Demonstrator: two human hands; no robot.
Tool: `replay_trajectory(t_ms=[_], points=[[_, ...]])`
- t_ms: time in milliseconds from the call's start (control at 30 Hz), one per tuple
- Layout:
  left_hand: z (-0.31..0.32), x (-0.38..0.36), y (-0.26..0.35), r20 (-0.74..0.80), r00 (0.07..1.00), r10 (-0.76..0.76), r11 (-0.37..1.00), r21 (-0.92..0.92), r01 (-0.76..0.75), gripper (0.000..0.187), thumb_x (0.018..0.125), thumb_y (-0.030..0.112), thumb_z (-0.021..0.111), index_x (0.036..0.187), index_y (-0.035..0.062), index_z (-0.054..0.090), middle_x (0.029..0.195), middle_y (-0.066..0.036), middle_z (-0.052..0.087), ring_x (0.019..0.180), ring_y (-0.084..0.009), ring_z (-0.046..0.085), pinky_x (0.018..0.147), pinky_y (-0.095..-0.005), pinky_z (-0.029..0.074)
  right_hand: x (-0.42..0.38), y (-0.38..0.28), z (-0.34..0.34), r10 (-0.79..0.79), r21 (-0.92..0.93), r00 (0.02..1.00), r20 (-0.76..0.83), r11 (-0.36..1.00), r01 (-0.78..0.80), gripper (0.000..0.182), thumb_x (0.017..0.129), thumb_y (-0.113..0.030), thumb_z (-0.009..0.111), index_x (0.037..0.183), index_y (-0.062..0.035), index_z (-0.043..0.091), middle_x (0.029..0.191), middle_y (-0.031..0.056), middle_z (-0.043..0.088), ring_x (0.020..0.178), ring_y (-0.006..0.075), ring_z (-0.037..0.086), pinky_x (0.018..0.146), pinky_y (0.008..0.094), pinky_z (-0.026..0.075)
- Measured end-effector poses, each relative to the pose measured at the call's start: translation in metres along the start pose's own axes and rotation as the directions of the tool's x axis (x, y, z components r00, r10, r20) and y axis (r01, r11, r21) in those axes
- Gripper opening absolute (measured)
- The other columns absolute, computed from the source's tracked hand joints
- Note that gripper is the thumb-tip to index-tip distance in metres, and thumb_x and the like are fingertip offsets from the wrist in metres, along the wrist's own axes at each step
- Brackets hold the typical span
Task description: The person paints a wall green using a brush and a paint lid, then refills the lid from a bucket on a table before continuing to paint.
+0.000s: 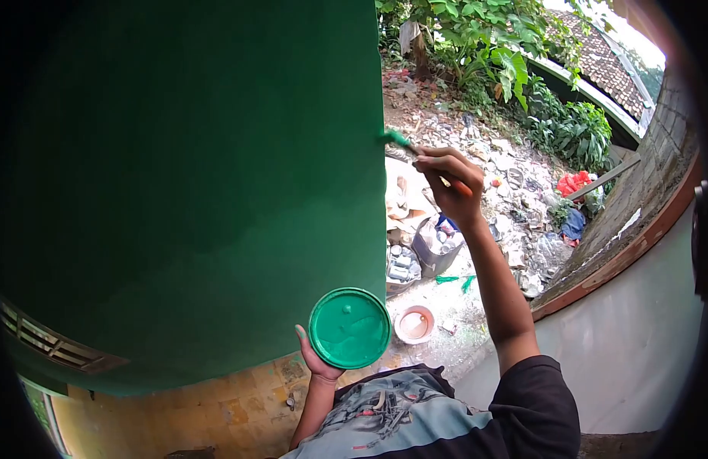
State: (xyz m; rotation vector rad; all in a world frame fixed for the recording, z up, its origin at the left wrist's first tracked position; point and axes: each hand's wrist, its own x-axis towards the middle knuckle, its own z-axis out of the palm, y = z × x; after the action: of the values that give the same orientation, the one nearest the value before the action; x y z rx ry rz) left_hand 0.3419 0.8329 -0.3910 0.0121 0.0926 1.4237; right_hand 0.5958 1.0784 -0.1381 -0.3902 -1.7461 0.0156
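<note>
reaching up — right hand (448, 182) gripping brush (400, 141)

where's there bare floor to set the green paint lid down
Bare yellow tile floor lies below the green wall, left of the left hand holding the lid. Around the white bowl and grey bin it is crowded with rubble.

The wall (185, 176) wears smooth, matt green paint. The round lid (349, 328) looks like plastic, coated in wet, glossy green. The ground (515, 191) below is rough rubble; the roof (599, 61) is tiled.
</note>
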Motion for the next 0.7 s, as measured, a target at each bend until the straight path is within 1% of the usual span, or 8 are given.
replay_trajectory(t_ms=[67, 133, 200, 300, 367, 467, 633, 700], points=[[-0.002, -0.001, 0.000, -0.001, 1.000, 0.010, 1.000, 0.030, -0.010, 0.096, 0.098, 0.079, 0.033, 0.160, 0.0070, 0.034, 0.164, -0.022, 0.034, 0.147, -0.0459, 0.037, 0.117, -0.0679, 0.032, 0.000, -0.012, 0.006, -0.101, -0.061, 0.987, -0.125, 0.994, 0.094, 0.015, 0.085, 0.012, 0.073, 0.096, 0.0020, 0.074, 0.099, 0.0182, 0.076, 0.089, 0.0225, 0.078, 0.073, 0.0312, 0.062], [-0.003, -0.001, 0.001, -0.028, 0.999, 0.016, 0.999, 0.035, -0.015, 0.095, 0.098, 0.080, 0.033, 0.160, 0.0072, 0.034, 0.164, -0.022, 0.035, 0.147, -0.0457, 0.038, 0.117, -0.0679, 0.033, -0.033, -0.008, 0.020, 0.006, -0.051, 1.000, 0.000, 0.999, -0.006, 0.013, 0.086, 0.009, 0.075, 0.093, -0.0008, 0.071, 0.096, 0.0161, 0.075, 0.087, 0.0263, 0.078, 0.071, 0.0319, 0.061], [-0.003, -0.002, 0.002, -0.052, 0.999, 0.018, 0.999, 0.050, -0.015, 0.095, 0.098, 0.080, 0.033, 0.160, 0.0074, 0.035, 0.163, -0.022, 0.036, 0.146, -0.0455, 0.039, 0.116, -0.0678, 0.033, -0.078, 0.001, 0.032, 0.064, -0.104, 0.995, 0.078, 0.993, -0.056, 0.013, 0.086, 0.005, 0.074, 0.086, -0.0030, 0.064, 0.086, 0.0130, 0.071, 0.068, 0.0267, 0.071, 0.065, 0.0340, 0.057], [0.001, 0.000, 0.000, -0.041, 0.998, 0.045, 0.993, 0.114, -0.040, 0.092, 0.098, 0.077, 0.037, 0.157, 0.0059, 0.040, 0.159, -0.020, 0.043, 0.142, -0.0421, 0.045, 0.116, -0.0621, 0.037, -0.104, 0.000, 0.016, 0.215, 0.021, 0.918, 0.334, 0.972, -0.235, 0.011, 0.081, 0.006, 0.070, 0.086, -0.0018, 0.066, 0.085, 0.0111, 0.072, 0.072, 0.0246, 0.072, 0.066, 0.0339, 0.057], [0.001, 0.001, 0.001, -0.039, 0.998, 0.047, 0.990, 0.133, -0.042, 0.092, 0.099, 0.077, 0.038, 0.157, 0.0062, 0.040, 0.159, -0.021, 0.043, 0.142, -0.0421, 0.045, 0.116, -0.0624, 0.038, -0.107, 0.001, 0.005, 0.329, 0.047, 0.796, 0.509, 0.912, -0.407, 0.010, 0.080, 0.007, 0.069, 0.087, -0.0001, 0.069, 0.087, 0.0116, 0.073, 0.083, 0.0233, 0.075, 0.072, 0.0328, 0.058], [-0.004, 0.001, 0.003, -0.017, 1.000, 0.007, 0.994, 0.107, -0.005, 0.091, 0.099, 0.077, 0.037, 0.157, 0.0065, 0.040, 0.160, -0.021, 0.042, 0.142, -0.0421, 0.045, 0.116, -0.0627, 0.038, -0.081, 0.014, 0.009, 0.216, 0.156, 0.904, 0.370, 0.944, -0.289, 0.014, 0.077, 0.011, 0.075, 0.086, 0.0008, 0.071, 0.089, 0.0121, 0.075, 0.089, 0.0236, 0.075, 0.077, 0.0318, 0.059], [-0.008, 0.001, 0.002, -0.022, 1.000, 0.003, 0.998, 0.068, -0.002, 0.093, 0.098, 0.078, 0.036, 0.158, 0.0072, 0.038, 0.162, -0.021, 0.039, 0.144, -0.0434, 0.042, 0.116, -0.0647, 0.037, -0.013, -0.016, 0.010, 0.010, 0.013, 1.000, -0.025, 1.000, -0.010, 0.017, 0.083, 0.011, 0.076, 0.097, 0.0001, 0.076, 0.100, 0.0159, 0.077, 0.092, 0.0231, 0.077, 0.078, 0.0319, 0.061], [-0.010, 0.001, 0.000, -0.010, 1.000, 0.004, 1.000, 0.025, -0.003, 0.095, 0.098, 0.079, 0.035, 0.159, 0.0076, 0.036, 0.163, -0.021, 0.036, 0.146, -0.0446, 0.040, 0.116, -0.0662, 0.035, -0.030, -0.017, 0.018, 0.044, -0.020, 0.999, -0.026, 0.999, -0.045, 0.017, 0.083, 0.010, 0.076, 0.096, -0.0009, 0.075, 0.100, 0.0167, 0.077, 0.091, 0.0239, 0.078, 0.077, 0.0312, 0.061]])
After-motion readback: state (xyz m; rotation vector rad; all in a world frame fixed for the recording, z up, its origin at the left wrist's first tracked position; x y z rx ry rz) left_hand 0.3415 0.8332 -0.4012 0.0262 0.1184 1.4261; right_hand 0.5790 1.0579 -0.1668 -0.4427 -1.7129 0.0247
